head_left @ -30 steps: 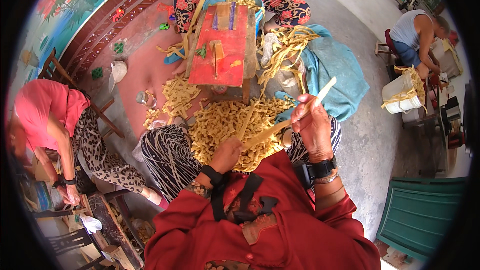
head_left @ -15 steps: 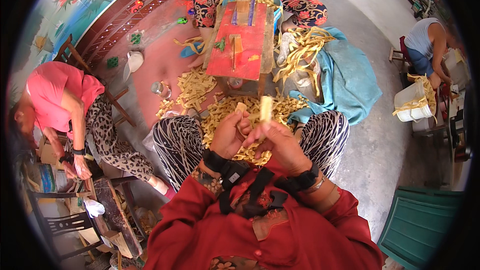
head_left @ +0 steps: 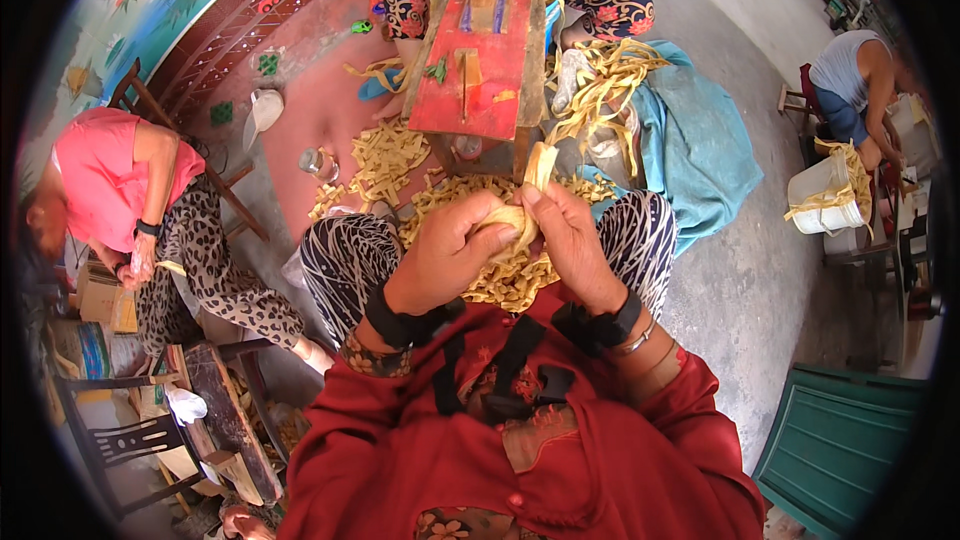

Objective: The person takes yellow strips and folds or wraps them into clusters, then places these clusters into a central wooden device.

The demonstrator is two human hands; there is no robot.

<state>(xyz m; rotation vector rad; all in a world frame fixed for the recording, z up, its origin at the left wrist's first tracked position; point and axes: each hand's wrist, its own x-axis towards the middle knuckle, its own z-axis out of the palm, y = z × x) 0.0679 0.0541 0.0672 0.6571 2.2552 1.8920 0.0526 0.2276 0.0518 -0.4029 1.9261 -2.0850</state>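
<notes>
My left hand is closed around a soft, pale yellow strip, which bends over between its thumb and fingers. My right hand pinches the same strip, and a pale end sticks up beyond the fingertips. Both hands are close together above my lap. What the strip is made of I cannot make out. Below and beyond them lies a heap of short yellow pieces, partly hidden by the hands.
A red-topped wooden bench stands ahead, before another seated person. Long yellow strips lie by a blue cloth. A glass jar stands left. Two co-workers sit at the sides; a green plastic piece is at lower right.
Both hands have drawn together; the left now grips the strip beside the right. The strip now shows a bend between them. The co-worker at left has pulled their hands back.
</notes>
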